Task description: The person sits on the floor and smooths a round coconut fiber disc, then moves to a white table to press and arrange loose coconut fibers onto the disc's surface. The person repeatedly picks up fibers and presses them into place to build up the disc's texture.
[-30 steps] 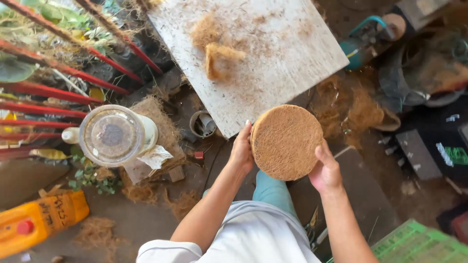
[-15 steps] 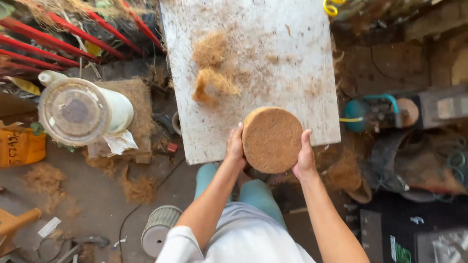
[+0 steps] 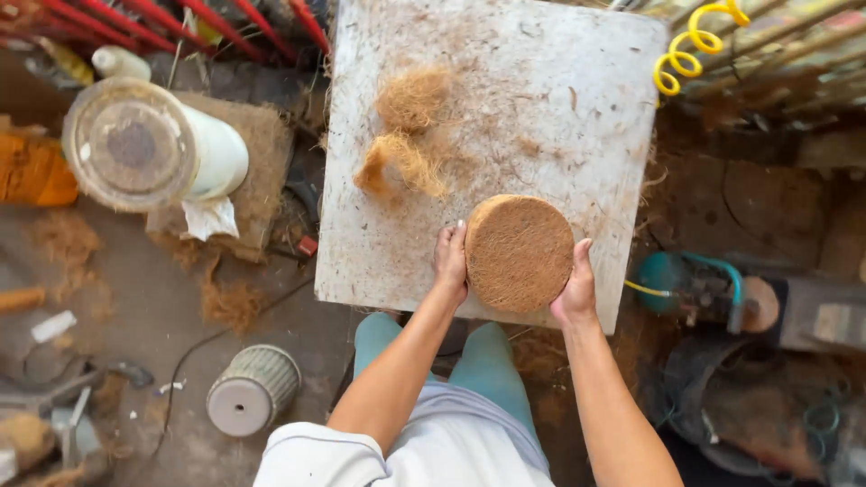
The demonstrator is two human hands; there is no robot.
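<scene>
Both hands clamp a round fibre disc (image 3: 519,253) by its edge, left hand (image 3: 450,261) at nine o'clock, right hand (image 3: 575,290) at three, seemingly so its flat, coarse brown face stays level over the near edge of the scuffed white board (image 3: 559,99). Loose tufts of fibre (image 3: 403,135) lie at eleven o'clock, probably leftovers.

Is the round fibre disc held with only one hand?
No, the left hand and the right hand grip opposite edges of the disc.
</scene>
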